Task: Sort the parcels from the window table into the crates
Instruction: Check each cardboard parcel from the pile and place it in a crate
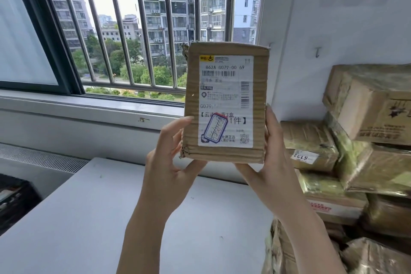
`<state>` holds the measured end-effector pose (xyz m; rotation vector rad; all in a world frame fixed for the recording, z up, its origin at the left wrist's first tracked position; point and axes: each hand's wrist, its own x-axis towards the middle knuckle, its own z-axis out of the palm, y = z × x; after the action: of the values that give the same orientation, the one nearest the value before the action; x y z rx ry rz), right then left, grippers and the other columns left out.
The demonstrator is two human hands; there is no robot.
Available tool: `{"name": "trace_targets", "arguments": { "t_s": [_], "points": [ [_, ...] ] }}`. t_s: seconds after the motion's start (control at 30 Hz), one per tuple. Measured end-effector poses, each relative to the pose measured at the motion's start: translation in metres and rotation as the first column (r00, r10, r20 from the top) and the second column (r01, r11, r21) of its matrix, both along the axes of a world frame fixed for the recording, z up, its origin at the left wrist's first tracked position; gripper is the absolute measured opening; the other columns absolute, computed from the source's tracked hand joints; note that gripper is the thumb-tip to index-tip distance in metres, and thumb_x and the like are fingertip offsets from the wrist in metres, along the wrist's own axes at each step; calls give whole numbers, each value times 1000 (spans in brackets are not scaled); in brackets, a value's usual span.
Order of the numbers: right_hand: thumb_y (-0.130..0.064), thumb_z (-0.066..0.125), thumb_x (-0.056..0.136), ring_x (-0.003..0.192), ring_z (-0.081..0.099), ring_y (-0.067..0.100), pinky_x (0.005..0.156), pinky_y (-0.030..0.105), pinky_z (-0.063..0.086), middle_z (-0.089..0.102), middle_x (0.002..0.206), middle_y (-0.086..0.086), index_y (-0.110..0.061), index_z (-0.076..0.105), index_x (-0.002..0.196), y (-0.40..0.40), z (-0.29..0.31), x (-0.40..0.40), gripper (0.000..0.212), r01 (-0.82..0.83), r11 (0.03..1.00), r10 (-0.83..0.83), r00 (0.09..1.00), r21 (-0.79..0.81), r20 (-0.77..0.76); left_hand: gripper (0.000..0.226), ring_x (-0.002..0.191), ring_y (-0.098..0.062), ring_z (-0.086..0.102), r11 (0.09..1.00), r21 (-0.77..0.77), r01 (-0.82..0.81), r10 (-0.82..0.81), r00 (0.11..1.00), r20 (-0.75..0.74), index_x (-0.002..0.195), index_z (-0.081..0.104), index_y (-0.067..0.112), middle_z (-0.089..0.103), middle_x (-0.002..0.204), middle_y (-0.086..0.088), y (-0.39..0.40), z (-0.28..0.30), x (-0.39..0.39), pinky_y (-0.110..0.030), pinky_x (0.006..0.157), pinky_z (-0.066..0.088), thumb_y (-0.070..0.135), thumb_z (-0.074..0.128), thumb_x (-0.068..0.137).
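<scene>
A small brown cardboard parcel (226, 87) with a white shipping label is held upright in front of the window, label facing me. My left hand (171, 162) grips its lower left corner, thumb on the front and fingers behind. My right hand (271, 162) holds the lower right edge and supports the bottom. Below lies the white window table (111, 218). At the right, several taped cardboard parcels (355, 151) are stacked against the wall.
A dark crate (13, 198) shows at the left edge beside the table. The barred window (133, 29) and its sill run behind. A white wall with hooks stands at the right. A radiator grille sits under the sill.
</scene>
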<state>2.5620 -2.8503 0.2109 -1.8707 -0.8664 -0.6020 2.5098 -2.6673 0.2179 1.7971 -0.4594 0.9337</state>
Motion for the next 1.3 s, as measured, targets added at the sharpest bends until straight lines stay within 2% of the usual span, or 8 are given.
{"name": "trace_targets", "arguments": {
  "t_s": [0.1, 0.2, 0.33, 0.47, 0.63, 0.77, 0.97, 1.3],
  "points": [
    [-9, 70, 85, 141, 32, 11, 109, 30, 38, 28, 155, -5, -30, 2, 152, -2, -2, -1, 97, -25, 999, 23, 999, -40, -39, 55, 116, -15, 60, 1000, 24, -13, 14, 1000, -9, 127, 41, 35, 65, 121, 10, 3, 1, -4, -20, 94, 45, 23, 67, 80],
    [-6, 61, 86, 142, 22, -2, 108, 10, 27, 20, 156, -21, -43, 0, 151, -15, -2, -4, 96, -47, 986, 42, 998, -159, -36, 59, 120, -13, 57, 997, 57, -59, 61, 998, -35, 129, 41, 42, 62, 124, 15, 9, 2, -8, -17, 95, 43, 26, 66, 78],
    [-12, 52, 84, 126, 39, -10, 93, 9, 39, 20, 150, -35, -54, 12, 145, -32, 4, 4, 85, 18, 985, -15, 1000, -171, 23, 69, 119, -7, 56, 986, 136, -97, 109, 990, -88, 131, 41, 37, 61, 124, 18, 17, 3, -16, -11, 93, 42, 9, 69, 75],
    [-20, 73, 80, 146, -3, -1, 112, 8, 8, -11, 156, -21, -47, -27, 141, -35, 17, 31, 120, -33, 994, 30, 999, -104, -27, 70, 122, -7, 53, 978, 205, 31, 15, 976, -217, 134, 40, 39, 59, 126, 20, 14, 8, -31, -12, 97, 40, 4, 66, 79],
    [-38, 74, 70, 128, 38, -9, 102, 21, 33, 40, 140, -19, -47, 0, 145, -11, 41, 40, 106, -105, 980, 102, 994, -167, -26, 87, 133, 10, 32, 963, 214, -165, 211, 953, -218, 136, 34, 55, 42, 140, 30, 21, 17, -50, -2, 97, 32, -10, 61, 85],
    [-48, 70, 68, 113, 54, 11, 92, 25, 45, 42, 134, -15, -36, 21, 135, 40, 34, 26, 83, -125, 991, 121, 990, 50, 73, 82, 134, 18, 21, 865, 130, -485, 500, 855, -136, 132, 23, 65, 27, 143, 40, 42, 20, -68, -1, 104, 21, 4, 60, 91],
    [-5, 83, 69, 127, 46, 16, 102, 35, 45, 39, 142, 5, -23, 22, 138, 152, 9, -11, 94, -319, 925, 290, 944, 208, 160, 74, 134, 11, 29, 679, -16, -734, 726, 675, -129, 134, 20, 65, 33, 138, 43, 85, 19, -133, -22, 107, 30, 16, 56, 93],
    [-36, 70, 84, 115, 55, 30, 93, 29, 46, 43, 141, 17, -15, 14, 140, 343, 1, -135, 82, -564, 772, 539, 825, 294, 168, 42, 115, 8, 53, 389, -108, -915, 906, 402, -135, 121, 46, 45, 59, 117, 35, 210, 23, -268, -7, 93, 40, 15, 42, 92]
  ]
}}
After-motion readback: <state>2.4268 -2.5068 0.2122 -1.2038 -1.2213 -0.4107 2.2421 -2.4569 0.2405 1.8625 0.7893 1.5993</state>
